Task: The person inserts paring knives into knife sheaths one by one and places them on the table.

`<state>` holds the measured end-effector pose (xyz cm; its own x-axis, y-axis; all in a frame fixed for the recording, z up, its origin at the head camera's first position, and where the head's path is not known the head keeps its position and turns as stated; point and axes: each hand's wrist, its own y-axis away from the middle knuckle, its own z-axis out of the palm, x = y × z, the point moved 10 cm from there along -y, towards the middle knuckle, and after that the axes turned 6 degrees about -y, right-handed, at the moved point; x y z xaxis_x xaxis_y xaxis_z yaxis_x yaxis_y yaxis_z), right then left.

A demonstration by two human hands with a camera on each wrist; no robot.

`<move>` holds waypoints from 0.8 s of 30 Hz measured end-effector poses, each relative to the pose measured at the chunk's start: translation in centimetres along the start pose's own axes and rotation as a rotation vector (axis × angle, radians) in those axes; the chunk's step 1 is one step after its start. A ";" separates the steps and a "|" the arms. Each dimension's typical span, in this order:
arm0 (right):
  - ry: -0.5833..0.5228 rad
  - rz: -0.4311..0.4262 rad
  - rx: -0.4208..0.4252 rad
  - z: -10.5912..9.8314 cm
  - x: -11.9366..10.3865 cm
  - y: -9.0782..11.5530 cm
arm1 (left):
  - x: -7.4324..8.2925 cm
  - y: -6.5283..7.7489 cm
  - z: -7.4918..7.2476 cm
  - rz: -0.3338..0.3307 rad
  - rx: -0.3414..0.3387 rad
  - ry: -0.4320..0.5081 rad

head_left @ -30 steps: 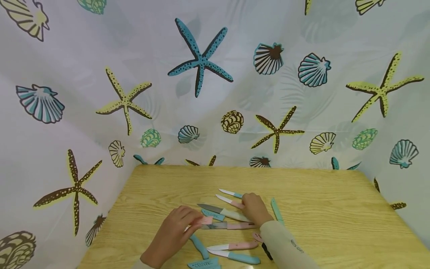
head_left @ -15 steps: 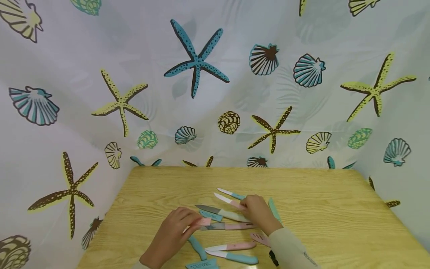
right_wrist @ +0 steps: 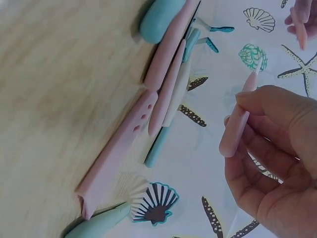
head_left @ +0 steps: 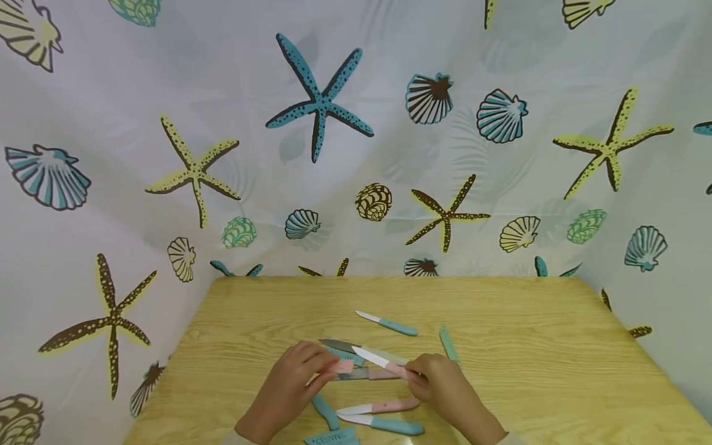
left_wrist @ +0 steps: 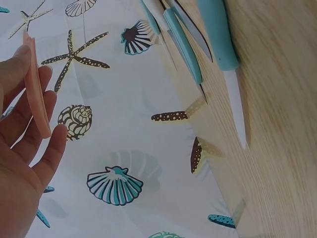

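My left hand (head_left: 292, 380) pinches a pink blade sheath (head_left: 345, 366) between thumb and fingers; in the left wrist view the sheath (left_wrist: 35, 94) stands on edge, clear of the table. My right hand (head_left: 445, 386) grips the pink handle of a paring knife (head_left: 371, 356), its white blade pointing left toward the sheath. The right wrist view shows the knife handle (right_wrist: 234, 131) between thumb and fingers. Knife and sheath are apart. Below them lie a cream-handled knife with a grey blade (head_left: 338, 344), a blue sheath (head_left: 350, 356) and a pink-handled knife with a patterned blade (head_left: 384, 373).
A blue-handled knife (head_left: 397, 327) lies farther back, with a green sheath (head_left: 448, 344) to the right. Nearer are a pink-handled knife (head_left: 392, 405), another blue-handled knife (head_left: 397, 425), a curved blue handle (head_left: 325, 411) and a lettered blue sheath (head_left: 334, 436). A slotted pink sheath (right_wrist: 119, 148) shows in the right wrist view.
My right hand has lifted the pink-handled paring knife off the table and brought it nearer to me. The left hand still holds the pink sheath in about the same place.
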<state>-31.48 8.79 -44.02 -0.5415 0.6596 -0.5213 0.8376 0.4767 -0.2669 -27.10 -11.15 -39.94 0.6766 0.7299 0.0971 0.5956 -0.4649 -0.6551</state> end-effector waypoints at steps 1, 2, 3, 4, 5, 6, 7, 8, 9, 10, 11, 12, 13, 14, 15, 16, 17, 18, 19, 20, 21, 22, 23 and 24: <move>-0.002 0.003 -0.001 -0.1 -0.2 0.3 | 0.1 0.0 0.0 0.004 0.001 0.000; -0.004 0.004 -0.003 -0.1 -0.4 0.6 | 0.1 0.0 0.0 0.005 0.001 0.000; -0.007 0.000 -0.002 -0.1 -0.6 0.9 | 0.2 0.0 0.0 0.008 0.002 0.000; -0.004 -0.007 0.004 -0.2 -0.8 1.1 | 0.2 0.0 0.0 0.009 0.002 0.001; -0.007 -0.015 0.010 -0.2 -1.0 1.3 | 0.2 0.0 -0.1 0.008 0.000 0.003; -0.014 -0.022 0.015 -0.3 -1.2 1.5 | 0.3 0.0 0.0 0.007 -0.003 0.004; -0.020 -0.030 0.021 -0.3 -1.4 1.7 | 0.3 0.0 0.0 0.007 -0.006 0.004; -0.027 -0.041 0.027 -0.3 -1.6 1.9 | 0.2 0.0 0.0 0.003 -0.009 0.006; -0.034 -0.049 0.029 -0.4 -1.9 2.1 | 0.2 0.0 0.0 0.001 -0.010 0.007; -0.035 -0.061 0.033 -0.5 -2.1 2.4 | 0.2 0.0 0.0 0.000 -0.012 0.004; -0.039 -0.062 0.030 -0.5 -2.2 2.6 | 0.2 0.0 0.1 -0.001 -0.012 0.002; -0.038 -0.063 0.024 -0.5 -2.3 2.8 | 0.2 0.1 0.1 0.001 -0.010 0.001; -0.035 -0.066 0.020 -0.5 -2.4 2.9 | 0.3 0.1 0.1 0.003 -0.007 0.002; -0.031 -0.066 0.012 -0.4 -2.5 3.1 | 0.3 0.1 0.1 0.006 -0.003 0.004; -0.026 -0.066 0.004 -0.4 -2.6 3.3 | 0.4 0.1 0.1 0.011 0.000 0.007; -0.022 -0.065 -0.001 -0.4 -2.6 3.4 | 0.4 0.0 0.0 0.011 0.003 0.017; -0.015 -0.060 -0.005 -0.4 -2.6 3.6 | 0.6 -0.1 0.0 0.017 0.009 0.028; -0.010 -0.064 -0.006 -0.4 -2.6 3.7 | 0.7 -0.1 0.0 0.017 0.007 0.040; -0.010 -0.064 -0.004 -0.4 -2.6 3.8 | 0.8 -0.2 0.0 0.020 0.008 0.051; -0.011 -0.064 -0.002 -0.5 -2.6 3.9 | 0.9 -0.2 0.1 0.019 0.003 0.060; -0.015 -0.065 0.000 -0.6 -2.6 3.9 | 1.0 -0.3 0.1 0.019 0.002 0.066; -0.021 -0.063 0.001 -0.7 -2.7 4.0 | 1.0 -0.3 0.1 0.019 0.001 0.070; -0.024 -0.066 0.004 -0.8 -2.8 4.1 | 1.1 -0.3 0.2 0.022 0.000 0.070; -0.034 -0.070 0.006 -0.9 -2.8 4.2 | 1.1 -0.2 0.3 0.016 -0.006 0.068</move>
<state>-26.50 9.47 -42.92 -0.5963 0.6046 -0.5281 0.7980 0.5176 -0.3086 -26.63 -10.12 -39.93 0.7140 0.6865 0.1376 0.5866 -0.4793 -0.6528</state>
